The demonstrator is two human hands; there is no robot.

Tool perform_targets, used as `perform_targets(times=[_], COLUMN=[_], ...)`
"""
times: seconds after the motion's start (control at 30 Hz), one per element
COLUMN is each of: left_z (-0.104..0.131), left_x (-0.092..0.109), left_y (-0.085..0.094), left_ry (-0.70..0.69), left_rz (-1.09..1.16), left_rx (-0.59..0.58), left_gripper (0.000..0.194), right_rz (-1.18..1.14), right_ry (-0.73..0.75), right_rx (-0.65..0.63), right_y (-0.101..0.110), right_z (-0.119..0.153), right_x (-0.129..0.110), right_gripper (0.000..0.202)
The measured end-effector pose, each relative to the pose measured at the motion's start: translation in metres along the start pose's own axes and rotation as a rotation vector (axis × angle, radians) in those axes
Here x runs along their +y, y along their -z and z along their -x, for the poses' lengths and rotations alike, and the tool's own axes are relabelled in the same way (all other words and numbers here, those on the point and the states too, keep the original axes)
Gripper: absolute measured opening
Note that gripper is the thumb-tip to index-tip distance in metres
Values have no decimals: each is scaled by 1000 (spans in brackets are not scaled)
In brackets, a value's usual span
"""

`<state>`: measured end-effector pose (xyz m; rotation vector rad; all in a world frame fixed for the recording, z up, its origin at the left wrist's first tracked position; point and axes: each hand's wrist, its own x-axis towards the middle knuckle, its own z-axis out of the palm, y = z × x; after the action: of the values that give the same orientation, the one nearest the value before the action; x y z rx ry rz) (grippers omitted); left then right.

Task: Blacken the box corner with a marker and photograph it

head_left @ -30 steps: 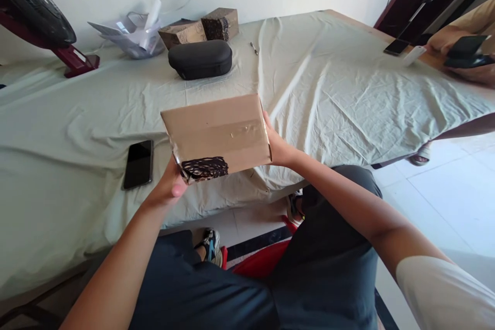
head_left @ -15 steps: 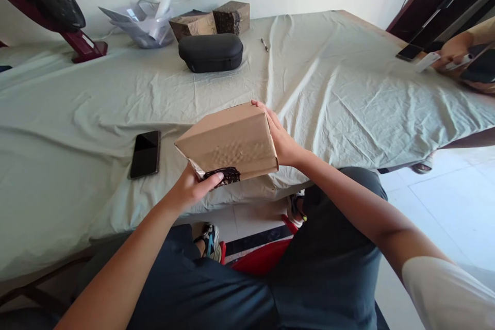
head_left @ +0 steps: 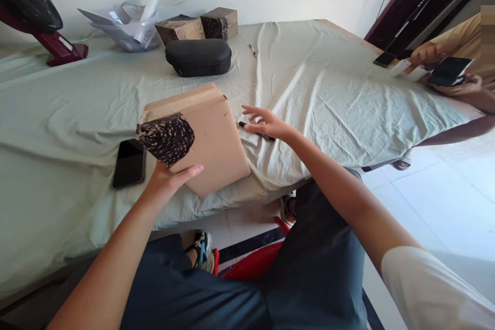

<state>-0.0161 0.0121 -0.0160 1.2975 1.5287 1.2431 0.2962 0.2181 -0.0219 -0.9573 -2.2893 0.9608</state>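
A brown cardboard box point(head_left: 216, 139) with a patch of black scribble on its left part is tilted over the front of the cloth-covered table. My left hand point(head_left: 170, 180) grips its lower left edge, thumb on the face turned up to me. To the right of the box, my right hand point(head_left: 266, 122) is off it, fingers apart and holding nothing. A black pen point(head_left: 257, 131) lies on the cloth just under the right hand, partly hidden by its fingers. Left of the box lies a black phone point(head_left: 129, 164), close to my left hand.
Behind stand a black case point(head_left: 198, 58), two marked boxes point(head_left: 219, 24), a clear plastic basket point(head_left: 133, 36) and a fan point(head_left: 58, 49). A small pen point(head_left: 252, 50) lies beyond the box. At the far right a person's hands hold a dark phone point(head_left: 450, 71).
My right hand has let go of the box and opened beside it. The box has turned, showing its scribbled face, and the black pen has come into view. The whole view has shifted slightly.
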Motion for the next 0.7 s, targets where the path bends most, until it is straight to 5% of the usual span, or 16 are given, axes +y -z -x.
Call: perform_targets(times=[0.03,0.13,0.23,0.5,0.7], left_z=[-1,-5,-7,-16,-22], left_x=[-1,-2,0,9,20], left_y=[-1,-3,-5,-10,-18], left_ry=[-7,-40,-60,-7,-34], left_rz=[11,6,-4,58,61], left_rx=[15,33,24,103,113], left_gripper=[70,68,67,84,86], right_rz=[156,565,628,617,602], right_ry=[-96,-314,-386,-492,-586], right_rx=[68,15,8,-52,-142], right_y=[-1,-20,-39,-34,-12], right_z=[-8,-21,-18,-2,6], right_x=[1,-10,-24,-38,-60], right_gripper=[73,46,35,49,103])
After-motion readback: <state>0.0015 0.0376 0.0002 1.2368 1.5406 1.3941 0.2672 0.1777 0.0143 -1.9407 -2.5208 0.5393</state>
